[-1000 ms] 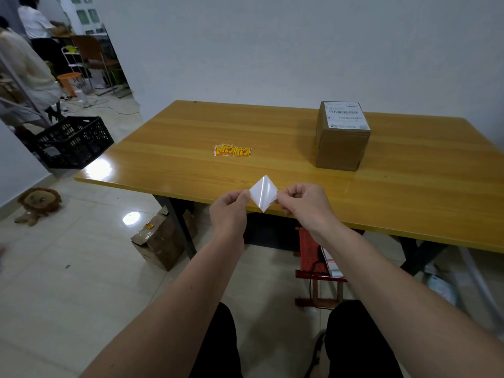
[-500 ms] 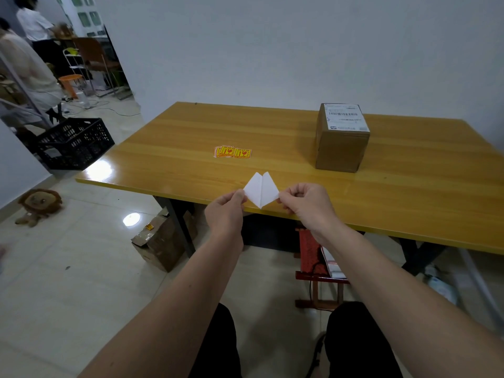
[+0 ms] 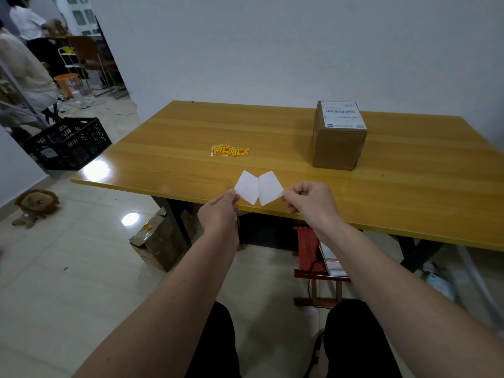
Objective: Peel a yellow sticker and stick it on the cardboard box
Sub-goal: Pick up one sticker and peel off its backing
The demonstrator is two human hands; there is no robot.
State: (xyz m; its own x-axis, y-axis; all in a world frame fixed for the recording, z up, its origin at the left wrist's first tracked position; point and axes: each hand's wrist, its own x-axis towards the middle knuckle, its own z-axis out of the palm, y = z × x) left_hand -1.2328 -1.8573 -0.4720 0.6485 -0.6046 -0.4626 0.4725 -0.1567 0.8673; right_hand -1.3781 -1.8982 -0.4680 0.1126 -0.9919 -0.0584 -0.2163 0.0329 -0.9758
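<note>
Head view: both hands (image 3: 218, 214) (image 3: 311, 200) pinch white sheets (image 3: 246, 188) (image 3: 270, 188) above table edge (image 3: 381, 229).

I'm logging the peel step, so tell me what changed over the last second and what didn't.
The two white sheets, left one and right one, have been pulled apart: one folded diamond a second ago, now two panels spread sideways and joined only near the bottom. The left hand moved left and the right hand moved right, each still pinching its outer corner. The yellow stickers, cardboard box and table stayed put.
</note>
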